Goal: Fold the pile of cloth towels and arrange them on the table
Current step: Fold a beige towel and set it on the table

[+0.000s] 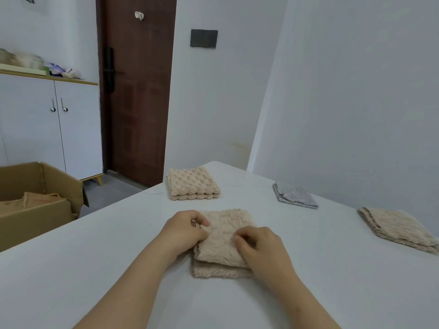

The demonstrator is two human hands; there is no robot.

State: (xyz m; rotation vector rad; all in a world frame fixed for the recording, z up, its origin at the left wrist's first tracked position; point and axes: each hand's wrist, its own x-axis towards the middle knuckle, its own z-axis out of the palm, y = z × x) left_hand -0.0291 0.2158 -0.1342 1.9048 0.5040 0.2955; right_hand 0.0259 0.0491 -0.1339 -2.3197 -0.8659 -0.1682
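A beige fluffy towel [223, 236], folded over in layers, lies on the white table [95, 269] in front of me. My left hand [184, 227] pinches its left edge with curled fingers. My right hand [260, 245] grips the top layer at its right side. Three folded towels lie farther off: a beige bobbled towel [193, 182] at the far edge, a grey towel [294, 194] to the right, and a beige flat towel [396, 225] at the far right.
An open cardboard box [40, 200] stands on the floor left of the table. Behind it are a white cabinet [47, 122] and a brown door [137, 91]. A white wall [356, 103] runs close along the table's right side.
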